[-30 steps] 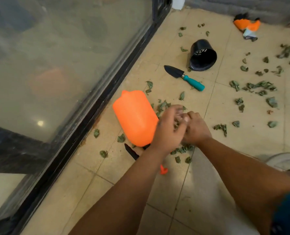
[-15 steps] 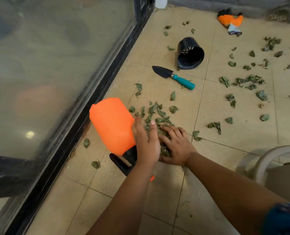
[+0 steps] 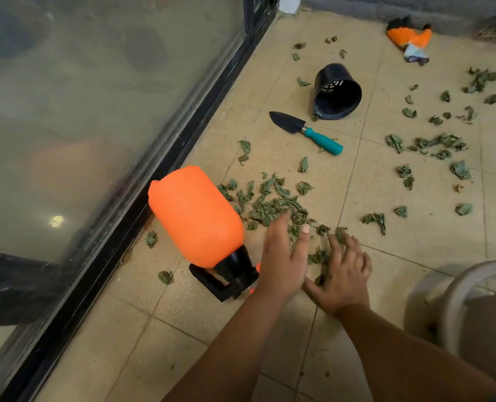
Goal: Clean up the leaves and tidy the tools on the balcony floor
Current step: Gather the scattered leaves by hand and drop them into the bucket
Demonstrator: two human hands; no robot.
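Orange plastic marks the sprayer (image 3: 196, 214), laid on its side beside the glass door. Just right of it, the leaf pile (image 3: 273, 203) is bracketed by the left hand (image 3: 283, 258) and right hand (image 3: 342, 275), both flat and unclenched (presumably to rake leaves together). Farther right, scattered leaves (image 3: 432, 145) are left on the floor (image 3: 313, 175).

Right of the orange sprayer (image 3: 196, 211), the left hand (image 3: 283, 264) hides the sprayer's nozzle; only small orange tips show beside it. The right hand (image 3: 342, 278) covers some of the leaves (image 3: 273, 206). Farther right of the sprayer, a pale rounded object (image 3: 455, 309) is blurred and cut by the picture's edge.
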